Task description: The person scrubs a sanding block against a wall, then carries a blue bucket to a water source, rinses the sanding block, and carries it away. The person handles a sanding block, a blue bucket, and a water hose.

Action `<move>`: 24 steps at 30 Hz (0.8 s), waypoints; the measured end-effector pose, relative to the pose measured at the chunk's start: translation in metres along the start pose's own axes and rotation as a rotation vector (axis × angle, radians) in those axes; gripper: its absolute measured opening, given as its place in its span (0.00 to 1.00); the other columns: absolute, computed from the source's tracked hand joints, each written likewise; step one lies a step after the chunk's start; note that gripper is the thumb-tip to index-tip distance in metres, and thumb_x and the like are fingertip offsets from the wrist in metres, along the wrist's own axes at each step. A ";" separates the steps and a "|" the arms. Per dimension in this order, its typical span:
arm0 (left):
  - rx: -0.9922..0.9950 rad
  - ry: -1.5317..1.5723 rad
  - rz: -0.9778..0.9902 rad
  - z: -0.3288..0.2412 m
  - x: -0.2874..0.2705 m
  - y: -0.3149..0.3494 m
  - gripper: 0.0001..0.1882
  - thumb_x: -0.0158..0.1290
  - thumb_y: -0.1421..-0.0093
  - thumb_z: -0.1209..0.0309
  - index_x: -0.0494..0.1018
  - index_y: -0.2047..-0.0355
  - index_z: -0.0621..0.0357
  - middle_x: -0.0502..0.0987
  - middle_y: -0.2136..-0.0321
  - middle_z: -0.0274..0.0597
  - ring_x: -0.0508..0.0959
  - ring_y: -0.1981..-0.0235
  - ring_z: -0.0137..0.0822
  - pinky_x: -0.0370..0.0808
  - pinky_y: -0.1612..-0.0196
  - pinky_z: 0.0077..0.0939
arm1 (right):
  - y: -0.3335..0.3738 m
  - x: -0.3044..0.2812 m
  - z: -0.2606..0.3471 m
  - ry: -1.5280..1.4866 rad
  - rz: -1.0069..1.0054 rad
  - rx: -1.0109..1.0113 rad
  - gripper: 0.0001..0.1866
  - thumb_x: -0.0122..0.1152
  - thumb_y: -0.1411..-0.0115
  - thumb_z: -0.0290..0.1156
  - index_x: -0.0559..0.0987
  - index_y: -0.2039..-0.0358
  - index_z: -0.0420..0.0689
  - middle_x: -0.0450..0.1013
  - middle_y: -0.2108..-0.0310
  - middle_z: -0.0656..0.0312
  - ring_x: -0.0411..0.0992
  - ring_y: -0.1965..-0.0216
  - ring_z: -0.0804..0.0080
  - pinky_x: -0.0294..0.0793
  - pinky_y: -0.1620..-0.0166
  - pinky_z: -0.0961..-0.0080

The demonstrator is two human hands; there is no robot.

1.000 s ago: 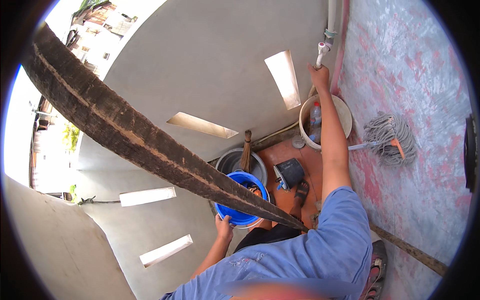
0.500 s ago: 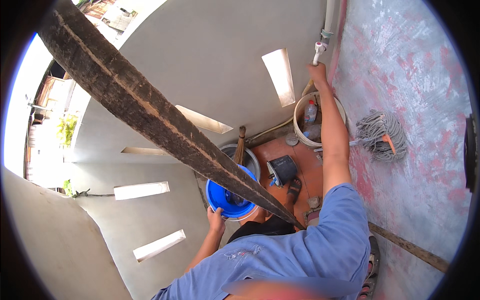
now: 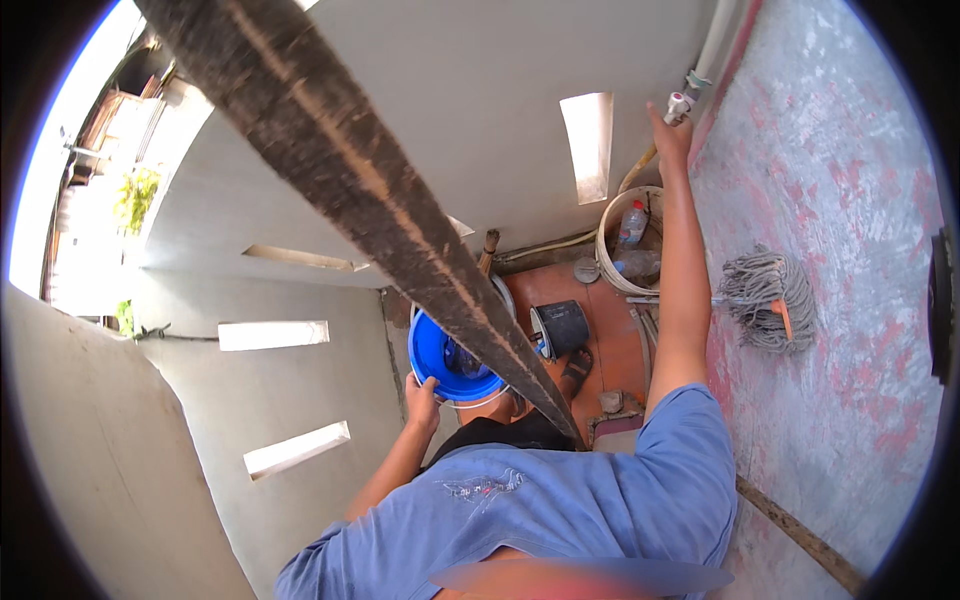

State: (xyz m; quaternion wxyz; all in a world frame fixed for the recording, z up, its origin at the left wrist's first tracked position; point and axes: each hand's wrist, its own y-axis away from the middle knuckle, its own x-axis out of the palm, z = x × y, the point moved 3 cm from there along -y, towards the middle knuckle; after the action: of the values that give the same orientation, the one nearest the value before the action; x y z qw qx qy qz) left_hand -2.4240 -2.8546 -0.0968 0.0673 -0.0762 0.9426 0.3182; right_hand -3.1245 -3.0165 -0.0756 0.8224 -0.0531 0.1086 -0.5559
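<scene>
At the left, my left hand [image 3: 423,398] grips the rim of a blue bucket [image 3: 426,345] with a thin wire handle. Something dark lies inside the bucket, too shaded to make out. My right arm reaches up and away to a white tap [image 3: 678,104] on a wall pipe. Around the tap's spout my right hand [image 3: 672,138] is closed, one finger sticking up beside it. A thick dark wooden beam [image 3: 370,170] crosses the view and hides part of the bucket.
A white pail [image 3: 603,245] holding plastic bottles [image 3: 632,225] stands below the tap. A black bucket [image 3: 566,325] lies tipped near my sandalled foot [image 3: 576,370]. A grey string mop [image 3: 765,300] leans on the right wall; a broom [image 3: 489,250] stands behind the beam.
My right hand has shifted at the tap, and a finger now sticks up beside it. My left hand still holds the bucket. The whole view has tilted slightly.
</scene>
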 end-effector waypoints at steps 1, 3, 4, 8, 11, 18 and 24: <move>0.017 0.013 0.017 -0.001 0.003 0.001 0.21 0.50 0.45 0.78 0.63 0.51 0.55 0.72 0.63 0.38 0.75 0.65 0.34 0.77 0.67 0.36 | -0.005 -0.001 0.011 -0.013 -0.009 -0.094 0.36 0.77 0.51 0.44 0.73 0.53 0.29 0.73 0.62 0.50 0.73 0.58 0.58 0.71 0.52 0.66; 0.014 0.020 0.041 -0.002 0.004 0.003 0.22 0.50 0.44 0.77 0.63 0.48 0.56 0.71 0.61 0.40 0.75 0.63 0.35 0.77 0.64 0.38 | -0.010 -0.011 0.026 0.209 -0.262 -0.214 0.38 0.74 0.50 0.43 0.70 0.46 0.30 0.70 0.55 0.43 0.72 0.55 0.52 0.71 0.49 0.62; 0.013 0.018 0.068 -0.003 0.005 0.004 0.24 0.50 0.44 0.76 0.62 0.46 0.56 0.71 0.58 0.41 0.75 0.59 0.36 0.77 0.60 0.41 | -0.011 -0.015 0.032 0.228 -0.308 -0.309 0.40 0.73 0.49 0.43 0.68 0.43 0.30 0.69 0.51 0.40 0.71 0.53 0.49 0.71 0.47 0.60; 0.018 0.004 0.029 -0.003 0.005 0.006 0.24 0.49 0.44 0.77 0.61 0.46 0.58 0.71 0.57 0.43 0.76 0.59 0.37 0.79 0.63 0.40 | -0.020 -0.017 0.039 0.396 -0.046 -0.317 0.20 0.67 0.46 0.39 0.82 0.57 0.40 0.76 0.61 0.50 0.74 0.56 0.53 0.74 0.52 0.61; 0.013 0.059 0.017 0.001 0.003 0.009 0.23 0.49 0.44 0.77 0.61 0.46 0.59 0.71 0.58 0.45 0.77 0.60 0.38 0.81 0.65 0.37 | -0.018 -0.023 0.047 0.666 -0.024 -0.458 0.18 0.64 0.42 0.37 0.81 0.57 0.37 0.80 0.58 0.53 0.79 0.61 0.63 0.77 0.55 0.66; -0.023 0.120 -0.063 0.026 -0.021 0.012 0.23 0.49 0.45 0.80 0.61 0.48 0.61 0.72 0.60 0.46 0.78 0.62 0.39 0.82 0.66 0.36 | -0.044 -0.036 0.014 0.523 0.159 -0.447 0.19 0.58 0.35 0.39 0.80 0.52 0.38 0.78 0.57 0.47 0.78 0.59 0.55 0.76 0.56 0.62; -0.048 0.151 -0.086 0.052 -0.049 -0.007 0.21 0.50 0.44 0.79 0.62 0.49 0.60 0.71 0.62 0.43 0.76 0.64 0.36 0.81 0.63 0.37 | -0.050 -0.073 -0.021 -0.207 0.150 0.014 0.22 0.55 0.34 0.39 0.75 0.49 0.33 0.76 0.58 0.53 0.75 0.59 0.65 0.74 0.56 0.70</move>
State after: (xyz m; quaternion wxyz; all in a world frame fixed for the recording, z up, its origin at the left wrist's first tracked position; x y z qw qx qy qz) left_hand -2.3707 -2.8237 -0.1330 0.0077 -0.1422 0.9329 0.3308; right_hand -3.2009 -2.9667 -0.0769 0.8688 -0.0960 0.0229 -0.4852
